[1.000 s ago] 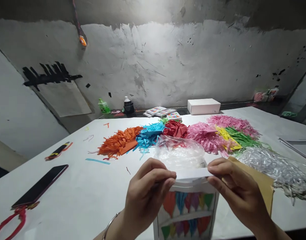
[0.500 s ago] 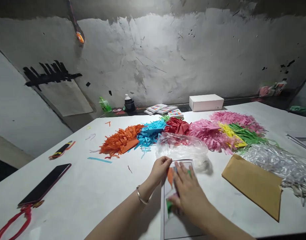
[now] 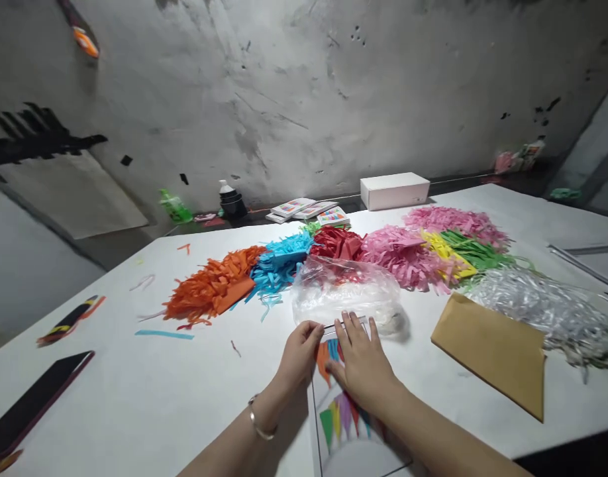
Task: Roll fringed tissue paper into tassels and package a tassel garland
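Head view puts the left hand (image 3: 300, 351) at the upper left corner of a printed packet (image 3: 341, 414), its grip narrowed to a pinch, thumb and fingertips meeting at that corner. Just right of this grip, the right hand (image 3: 361, 364) lies palm down across the packet with fingers spread, pressing on it rather than grasping. The packet, patterned with coloured pennants, lies flat on the bench (image 3: 209, 404) beneath the hands. As a judgement, work on this packet seems well along: it is laid out, and smoothing its top edge looks to be the step in hand. Whether that edge is fastened cannot be told, since the fingers cover much of it. Just beyond the grip sits a clear plastic bag (image 3: 346, 291); past that, red strips (image 3: 336, 242), with blue strips (image 3: 279, 262) and orange strips (image 3: 212, 285) leftward and pink strips (image 3: 408, 255) rightward, all apparently not yet used here. Right of the grip rests a brown envelope-like piece (image 3: 490, 358). Farthest out, printed packs (image 3: 304, 209) lie overlapping, perhaps finished ones.
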The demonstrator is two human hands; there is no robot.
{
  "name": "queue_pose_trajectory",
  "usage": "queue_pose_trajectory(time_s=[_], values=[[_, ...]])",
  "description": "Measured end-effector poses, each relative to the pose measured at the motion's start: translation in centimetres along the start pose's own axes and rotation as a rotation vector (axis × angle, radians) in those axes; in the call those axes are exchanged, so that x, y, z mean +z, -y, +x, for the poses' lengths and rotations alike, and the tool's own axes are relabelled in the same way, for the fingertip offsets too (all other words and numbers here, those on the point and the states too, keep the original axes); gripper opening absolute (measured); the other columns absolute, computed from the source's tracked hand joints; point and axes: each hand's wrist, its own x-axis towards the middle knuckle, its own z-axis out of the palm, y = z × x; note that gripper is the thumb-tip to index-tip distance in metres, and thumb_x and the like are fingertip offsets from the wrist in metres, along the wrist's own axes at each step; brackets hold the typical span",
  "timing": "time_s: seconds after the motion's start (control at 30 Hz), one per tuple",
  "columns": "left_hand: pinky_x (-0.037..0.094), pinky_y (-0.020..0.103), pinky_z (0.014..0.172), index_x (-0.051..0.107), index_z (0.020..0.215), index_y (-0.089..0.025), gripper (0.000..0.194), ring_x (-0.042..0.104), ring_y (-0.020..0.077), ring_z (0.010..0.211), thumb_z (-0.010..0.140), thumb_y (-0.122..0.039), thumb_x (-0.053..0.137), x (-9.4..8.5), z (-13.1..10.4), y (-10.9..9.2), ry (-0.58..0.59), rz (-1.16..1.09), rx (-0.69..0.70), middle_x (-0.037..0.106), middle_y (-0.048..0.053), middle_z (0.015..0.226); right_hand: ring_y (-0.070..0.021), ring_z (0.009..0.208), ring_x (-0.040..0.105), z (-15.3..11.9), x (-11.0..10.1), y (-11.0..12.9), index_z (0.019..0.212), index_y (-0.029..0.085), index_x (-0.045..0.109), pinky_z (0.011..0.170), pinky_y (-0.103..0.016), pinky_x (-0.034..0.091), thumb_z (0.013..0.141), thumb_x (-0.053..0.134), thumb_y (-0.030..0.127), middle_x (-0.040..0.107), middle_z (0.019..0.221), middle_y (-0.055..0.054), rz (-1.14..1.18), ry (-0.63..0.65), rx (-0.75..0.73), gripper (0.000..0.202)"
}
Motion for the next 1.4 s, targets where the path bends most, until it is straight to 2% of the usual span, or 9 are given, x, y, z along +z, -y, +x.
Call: queue_pose_trajectory(time_s=[0.1, 0.2, 0.33, 0.5, 0.67, 0.87, 1.1, 1.27, 1.4], values=[[0.047, 0.030, 0.074, 0.063, 0.080, -0.018, 0.037, 0.058, 0.0213, 0.079, 0.084, -0.055, 0.060, -0.6, -1.1, -2.7, 0.075, 0.017, 0.054, 0.063, 0.003, 0.079, -0.0304, 0.118, 0.058, 1.5, -2.7, -1.2, 0.124, 0.016, 0.066, 0.103, -0.051, 0.039, 0.100, 0.053, 0.042, 0.068, 0.120, -0.015, 0.008, -0.083, 0.027, 0.037], [0.046, 0.029, 0.075, 0.065, 0.082, -0.020, 0.035, 0.059, 0.0214, 0.081, 0.089, -0.053, 0.057, -1.0, -1.4, -6.6, 0.155, 0.131, 0.168, 0.064, 0.003, 0.082, -0.0208, 0.095, 0.063, 1.6, -5.4, -1.7, 0.092, 0.020, 0.072, 0.085, -0.033, 0.047, 0.100, 0.054, 0.034, 0.070, 0.093, -0.005, 0.040, -0.158, 0.017, 0.025], [0.044, 0.029, 0.066, 0.061, 0.072, -0.020, 0.042, 0.057, 0.0207, 0.068, 0.091, -0.055, 0.047, 0.5, 0.8, -10.8, 0.239, 0.367, 0.271, 0.062, 0.002, 0.069, -0.0174, 0.087, 0.065, 0.3, -7.4, -2.2, 0.088, 0.020, 0.071, 0.078, -0.027, 0.049, 0.102, 0.050, 0.029, 0.069, 0.088, -0.003, 0.086, -0.289, 0.048, 0.026], [0.039, 0.027, 0.055, 0.059, 0.068, -0.020, 0.044, 0.053, 0.0183, 0.057, 0.087, -0.057, 0.042, 5.5, 4.9, -12.3, 0.450, 0.494, 0.257, 0.056, 0.001, 0.060, -0.0110, 0.091, 0.068, -4.6, -8.3, -8.8, 0.110, 0.022, 0.067, 0.082, -0.019, 0.051, 0.105, 0.042, 0.026, 0.073, 0.098, -0.001, 0.122, -0.460, 0.118, 0.026], [0.038, 0.025, 0.059, 0.065, 0.081, -0.018, 0.035, 0.055, 0.0164, 0.062, 0.091, -0.044, 0.043, 12.9, 6.3, -14.0, 0.714, 0.549, 0.428, 0.062, 0.002, 0.068, -0.0279, 0.097, 0.065, -12.0, -7.1, -17.3, 0.105, 0.015, 0.067, 0.084, -0.042, 0.053, 0.102, 0.045, 0.027, 0.070, 0.100, -0.013, -0.030, -0.608, 0.367, 0.026], [0.035, 0.023, 0.055, 0.065, 0.080, -0.017, 0.036, 0.047, 0.0138, 0.058, 0.090, -0.047, 0.048, 20.0, 9.8, -15.5, 0.837, 0.544, 0.461, 0.056, 0.000, 0.064, -0.0271, 0.100, 0.063, -14.2, -5.0, -18.8, 0.107, 0.016, 0.067, 0.083, -0.042, 0.053, 0.100, 0.042, 0.016, 0.068, 0.107, -0.012, -0.148, -0.516, 0.417, 0.026], [0.031, 0.022, 0.050, 0.065, 0.081, -0.015, 0.056, 0.040, 0.0115, 0.052, 0.090, -0.067, 0.045, 19.0, 15.0, -14.7, 0.886, 0.602, 0.466, 0.050, -0.003, 0.060, -0.0274, 0.104, 0.061, -13.7, -4.8, -18.7, 0.106, 0.020, 0.066, 0.088, -0.044, 0.050, 0.098, 0.050, 0.020, 0.068, 0.110, -0.010, -0.171, -0.505, 0.392, 0.018], [0.039, 0.026, 0.058, 0.061, 0.064, -0.019, 0.055, 0.046, 0.0145, 0.056, 0.091, -0.065, 0.047, 16.2, 12.7, -12.9, 0.966, 0.647, 0.588, 0.056, 0.002, 0.061, -0.0262, 0.104, 0.062, -14.1, -4.7, -18.8, 0.105, 0.021, 0.066, 0.087, -0.043, 0.050, 0.102, 0.044, 0.028, 0.069, 0.109, -0.010, -0.172, -0.533, 0.365, 0.023], [0.043, 0.038, 0.089, 0.063, 0.070, -0.022, 0.048, 0.056, 0.0228, 0.081, 0.093, -0.061, 0.046, 13.5, 9.2, -11.5, 0.975, 0.642, 0.720, 0.066, 0.010, 0.081, -0.0264, 0.103, 0.062, -14.3, -4.4, -19.2, 0.105, 0.020, 0.066, 0.089, -0.043, 0.049, 0.103, 0.044, 0.032, 0.070, 0.108, -0.010, -0.182, -0.564, 0.307, 0.026]])
